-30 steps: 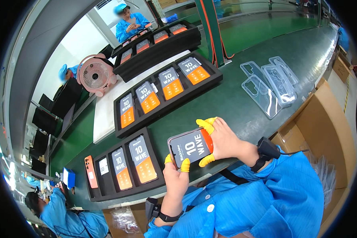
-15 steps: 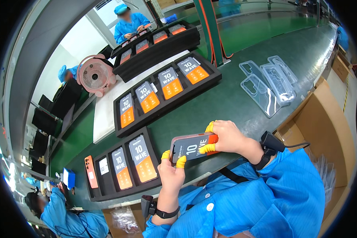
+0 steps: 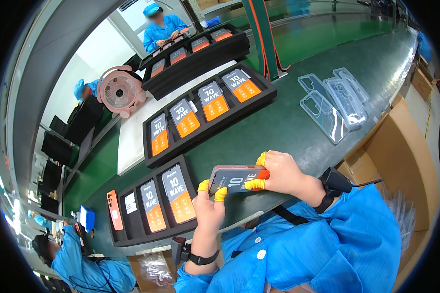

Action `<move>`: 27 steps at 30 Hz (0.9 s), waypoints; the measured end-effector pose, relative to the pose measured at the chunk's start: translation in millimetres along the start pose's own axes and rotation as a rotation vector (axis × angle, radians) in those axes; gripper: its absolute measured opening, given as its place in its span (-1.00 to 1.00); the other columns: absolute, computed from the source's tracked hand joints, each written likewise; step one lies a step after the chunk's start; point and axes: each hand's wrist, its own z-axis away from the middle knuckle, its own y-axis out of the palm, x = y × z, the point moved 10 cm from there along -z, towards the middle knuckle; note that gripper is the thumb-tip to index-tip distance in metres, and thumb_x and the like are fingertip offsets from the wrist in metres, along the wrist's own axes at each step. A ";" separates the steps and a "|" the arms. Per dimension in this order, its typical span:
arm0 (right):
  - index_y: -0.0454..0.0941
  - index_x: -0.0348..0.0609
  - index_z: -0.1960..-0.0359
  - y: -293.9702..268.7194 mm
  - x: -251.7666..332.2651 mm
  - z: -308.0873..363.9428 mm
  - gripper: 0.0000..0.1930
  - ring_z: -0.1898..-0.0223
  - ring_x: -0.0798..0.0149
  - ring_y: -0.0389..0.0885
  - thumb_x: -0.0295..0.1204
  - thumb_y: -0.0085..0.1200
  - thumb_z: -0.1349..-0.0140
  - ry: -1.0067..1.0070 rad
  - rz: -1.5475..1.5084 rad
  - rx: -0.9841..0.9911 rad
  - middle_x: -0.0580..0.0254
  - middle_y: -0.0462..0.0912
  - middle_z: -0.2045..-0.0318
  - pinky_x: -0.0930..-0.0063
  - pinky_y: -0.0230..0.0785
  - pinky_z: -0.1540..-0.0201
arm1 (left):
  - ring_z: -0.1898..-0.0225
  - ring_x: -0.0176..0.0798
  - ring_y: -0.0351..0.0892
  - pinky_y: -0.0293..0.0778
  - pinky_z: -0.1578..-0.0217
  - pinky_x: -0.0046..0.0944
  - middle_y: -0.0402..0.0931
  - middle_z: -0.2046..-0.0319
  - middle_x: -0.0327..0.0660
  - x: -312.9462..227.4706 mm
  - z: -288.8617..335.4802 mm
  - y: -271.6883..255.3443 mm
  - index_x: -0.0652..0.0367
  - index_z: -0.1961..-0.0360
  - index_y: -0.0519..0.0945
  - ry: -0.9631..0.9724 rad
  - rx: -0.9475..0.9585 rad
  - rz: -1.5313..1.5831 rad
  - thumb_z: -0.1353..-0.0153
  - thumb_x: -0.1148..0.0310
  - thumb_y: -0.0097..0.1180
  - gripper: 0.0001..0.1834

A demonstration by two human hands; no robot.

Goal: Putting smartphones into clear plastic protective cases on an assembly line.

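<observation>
I hold a smartphone (image 3: pixel 235 179) level between both hands above the near edge of the green table. Its front carries a grey and orange printed film. My left hand (image 3: pixel 209 209) pinches the left end with thumb and finger. Around the right end my right hand (image 3: pixel 284 174) is closed, covering part of the orange area. Both hands wear yellow finger cots. Left of them lies a black foam tray (image 3: pixel 127 238) with two film-fronted phones (image 3: pixel 178 193), a slot with a white label (image 3: pixel 130 202), and an orange phone (image 3: pixel 114 210) back up at its left end.
Another black tray (image 3: pixel 208 128) of phones lies beyond, with stacked trays (image 3: pixel 200 63) behind. Clear phone cases (image 3: pixel 335 105) lie right on the table (image 3: pixel 264 128). An open cardboard box (image 3: pixel 401 141) stands near right. A pink fan (image 3: pixel 120 93) and a green post (image 3: pixel 259 39) stand farther back. Co-workers sit left and behind.
My hands and the phone have shifted slightly left relative to the table, and the phone's angle differs a little. Both hands keep their hold. The whole view has moved slightly.
</observation>
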 end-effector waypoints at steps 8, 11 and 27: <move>0.49 -0.28 0.43 10.0 -24.6 6.1 -0.50 0.45 0.17 0.53 -0.08 0.28 0.28 0.253 -0.286 0.129 0.14 0.54 0.54 0.43 0.37 0.34 | -0.06 -0.25 0.19 0.09 -0.05 -0.29 0.21 -0.03 -0.13 -0.5 -4.3 18.6 0.25 -0.08 0.13 -0.135 0.318 0.528 -0.06 0.36 0.04 -0.42; 0.49 -0.27 0.38 28.5 -24.8 12.3 -0.62 0.40 0.42 0.48 -0.34 0.31 0.23 0.369 -0.823 0.160 0.25 0.54 0.46 0.56 0.33 0.30 | -0.08 -0.21 0.16 0.08 -0.06 -0.26 0.18 -0.05 -0.11 -9.5 20.8 50.8 0.26 -0.10 0.10 -0.132 0.429 0.603 -0.01 0.36 0.09 -0.35; 0.47 -0.23 0.39 -2.1 -9.6 7.2 -0.59 0.47 0.31 0.47 -0.17 0.25 0.18 0.102 -0.645 -0.102 0.20 0.49 0.49 0.49 0.33 0.39 | 0.47 -0.26 0.53 0.39 0.46 -0.29 0.52 0.55 -0.14 13.4 41.3 38.7 0.32 0.34 0.46 -0.140 0.235 0.179 0.00 0.47 0.07 -0.82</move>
